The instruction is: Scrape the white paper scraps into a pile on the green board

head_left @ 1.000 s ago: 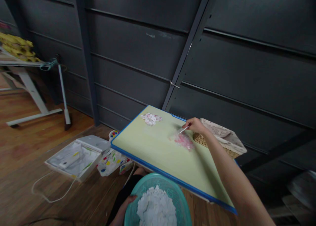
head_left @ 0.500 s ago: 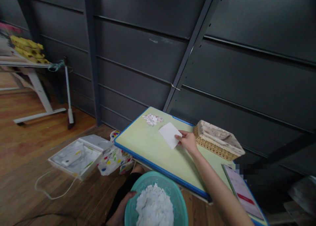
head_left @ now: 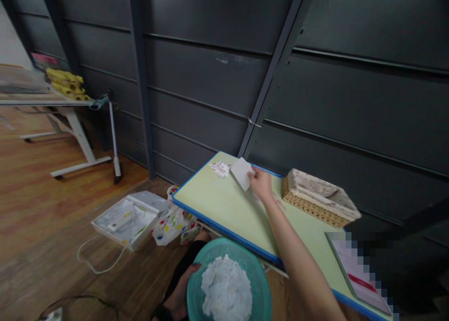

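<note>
My right hand [head_left: 260, 183] is closed on a flat white card [head_left: 242, 173], pinching its right edge. The card is tilted over the far part of the pale yellow table [head_left: 210, 197], close beside a small heap of white scraps [head_left: 221, 168]. In front of me sits a green plastic basket [head_left: 261, 283] with a pile of white torn bits [head_left: 227, 290], perhaps paper, inside. My left hand [head_left: 182, 286] grips the basket's left rim, thumb over the edge.
A cloth-lined wicker basket [head_left: 312, 208] and a clipboard with papers [head_left: 358, 269] are on the table's right side. On the floor at left lie an open white box [head_left: 126, 220] with a cord and a dotted plastic bag [head_left: 171, 225]. A dark panel wall [head_left: 196, 77] stands behind.
My right hand has lifted and tilted the card, bringing it nearer the scraps. The whole view has shifted a little. My left hand stays on the basket rim.
</note>
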A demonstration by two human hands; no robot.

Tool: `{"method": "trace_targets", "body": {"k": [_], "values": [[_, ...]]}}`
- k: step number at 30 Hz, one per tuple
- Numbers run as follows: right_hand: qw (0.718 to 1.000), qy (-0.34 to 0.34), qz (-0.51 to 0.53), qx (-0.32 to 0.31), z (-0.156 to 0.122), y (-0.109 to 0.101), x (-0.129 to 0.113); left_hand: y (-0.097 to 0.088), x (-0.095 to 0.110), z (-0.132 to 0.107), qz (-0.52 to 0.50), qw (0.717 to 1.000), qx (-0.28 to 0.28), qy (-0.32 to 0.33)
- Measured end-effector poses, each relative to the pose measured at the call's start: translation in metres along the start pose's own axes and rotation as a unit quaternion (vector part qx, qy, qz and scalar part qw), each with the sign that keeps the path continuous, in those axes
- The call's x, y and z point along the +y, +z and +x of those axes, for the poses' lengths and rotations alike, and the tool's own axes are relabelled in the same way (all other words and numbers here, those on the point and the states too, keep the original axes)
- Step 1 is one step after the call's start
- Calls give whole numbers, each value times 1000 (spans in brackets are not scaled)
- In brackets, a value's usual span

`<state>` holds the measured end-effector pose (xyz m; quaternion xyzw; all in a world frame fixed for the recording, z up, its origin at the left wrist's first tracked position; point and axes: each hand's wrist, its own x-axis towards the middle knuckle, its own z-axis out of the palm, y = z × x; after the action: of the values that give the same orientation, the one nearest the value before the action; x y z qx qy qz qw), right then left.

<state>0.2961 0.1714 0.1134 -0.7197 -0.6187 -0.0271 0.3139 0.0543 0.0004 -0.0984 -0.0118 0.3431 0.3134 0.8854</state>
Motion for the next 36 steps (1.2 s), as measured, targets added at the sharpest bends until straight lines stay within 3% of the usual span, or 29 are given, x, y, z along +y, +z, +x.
{"method": "trace_targets", "body": {"k": [4, 9, 18, 27, 36], "values": [[1000, -7, -11, -17, 4, 14, -14, -3, 4, -1, -10, 1000, -1, -1], [998, -7, -42, -42, -1, 18, -9, 2, 11, -12, -17, 1000, -15, 2], [998, -9, -48, -30, -3, 1, 5, -5, 12, -9, 0, 999, -41, 21], [998, -13, -56, -34, -4, 3, 3, 6, 12, -17, 12, 998, -26, 53], [997, -21, -62, -47, -1, -17, 9, 3, 13, -16, -13, 999, -24, 22]]}}
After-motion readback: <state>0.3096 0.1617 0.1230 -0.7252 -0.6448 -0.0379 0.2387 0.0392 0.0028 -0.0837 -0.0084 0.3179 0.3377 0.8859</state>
